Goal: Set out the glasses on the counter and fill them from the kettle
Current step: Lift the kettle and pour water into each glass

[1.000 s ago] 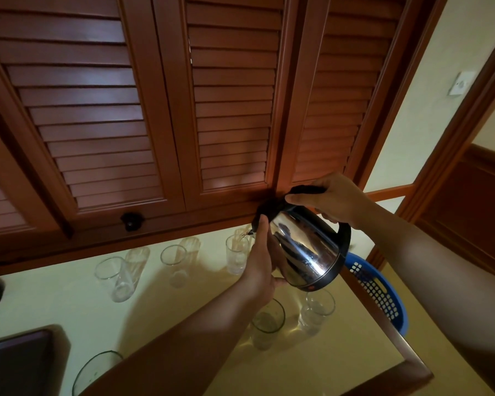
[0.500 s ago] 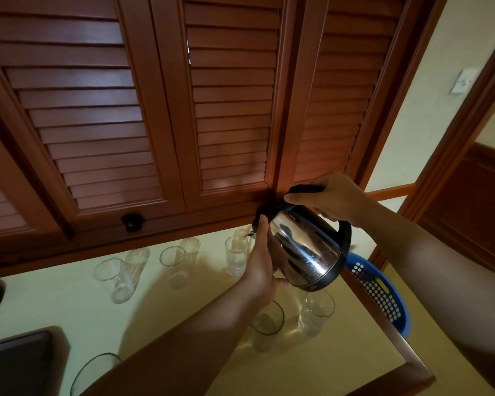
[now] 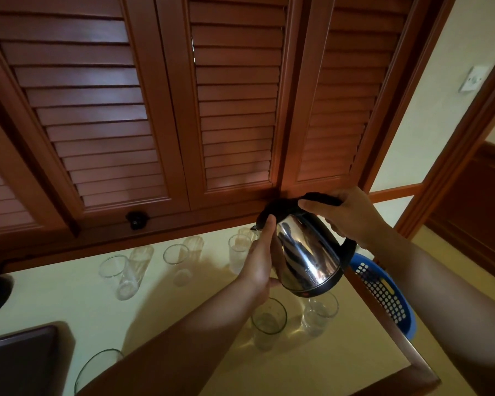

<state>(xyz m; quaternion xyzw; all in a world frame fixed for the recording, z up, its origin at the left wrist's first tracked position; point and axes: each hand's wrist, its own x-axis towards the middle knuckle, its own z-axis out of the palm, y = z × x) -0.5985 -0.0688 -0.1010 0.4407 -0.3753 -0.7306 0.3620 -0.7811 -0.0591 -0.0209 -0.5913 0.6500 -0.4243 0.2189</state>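
The steel kettle (image 3: 306, 252) is up in the air over the pale desk (image 3: 55, 295), tipped spout-down toward the far glass (image 3: 238, 252) by the shuttered cabinet doors (image 3: 235, 110). The right hand (image 3: 346, 215) has its grip curled round the black handle on top. The left hand (image 3: 259, 261) lies flat against the kettle's shiny side, fingers straight, steadying it. Whether water is running from the spout, I cannot tell. Along the back stand 2 more glasses (image 3: 177, 260), (image 3: 117, 274), their reflections just behind them. Nearer, 2 glasses (image 3: 268, 321), (image 3: 319, 312) sit under the kettle's base. A blue basket (image 3: 383, 295) hangs off the desk's right edge, and a glass bowl rim (image 3: 97, 364) shows at bottom left.
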